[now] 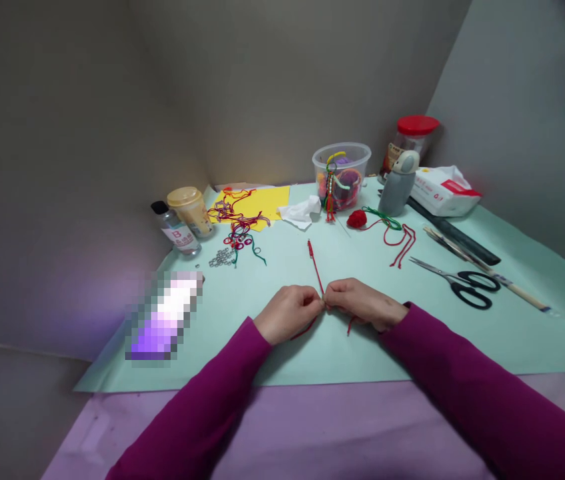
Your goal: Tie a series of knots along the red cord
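Observation:
A thin red cord [318, 271] runs from a small looped end on the table down to my two hands. My left hand [290, 312] pinches it with thumb and forefinger. Close against it, nearly touching fingertip to fingertip, my right hand [357, 301] pinches the same cord. Loose red ends come out beneath both hands onto the pale green table covering [292, 367]. The exact spot where the fingers meet on the cord is hidden by the fingertips.
Scissors [455, 281] and a brush [517, 287] lie to the right, beside a long black bar [455, 233]. Behind stand a tub of yarn [320, 160], a grey bottle [396, 193] and a tissue pack [445, 193]. Metal rings [221, 258], a bottle [177, 233] and a blurred-out phone-like object [167, 320] are left.

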`<action>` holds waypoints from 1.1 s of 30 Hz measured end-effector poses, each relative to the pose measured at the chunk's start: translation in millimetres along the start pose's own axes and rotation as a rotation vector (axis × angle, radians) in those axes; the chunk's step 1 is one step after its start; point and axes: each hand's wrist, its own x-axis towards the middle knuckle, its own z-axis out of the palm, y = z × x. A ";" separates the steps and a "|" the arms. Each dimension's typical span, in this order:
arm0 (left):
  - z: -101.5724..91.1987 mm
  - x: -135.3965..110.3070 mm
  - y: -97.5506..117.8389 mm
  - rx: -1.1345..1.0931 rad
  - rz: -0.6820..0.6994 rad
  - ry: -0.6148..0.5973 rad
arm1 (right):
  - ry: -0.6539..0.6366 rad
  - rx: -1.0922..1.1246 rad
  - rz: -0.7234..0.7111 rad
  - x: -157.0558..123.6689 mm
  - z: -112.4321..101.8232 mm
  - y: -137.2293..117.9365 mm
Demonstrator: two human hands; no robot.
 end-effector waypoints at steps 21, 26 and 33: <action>9.1 -5.4 12.1 -0.049 -0.118 0.234 | -0.123 0.160 -0.015 3.7 -5.8 7.2; 17.0 1.6 0.5 -0.518 -0.234 -0.005 | -0.135 0.122 -0.037 4.0 -6.5 7.5; 17.2 2.1 0.0 -0.244 -0.105 -0.035 | -0.116 0.108 -0.067 6.3 -5.3 12.0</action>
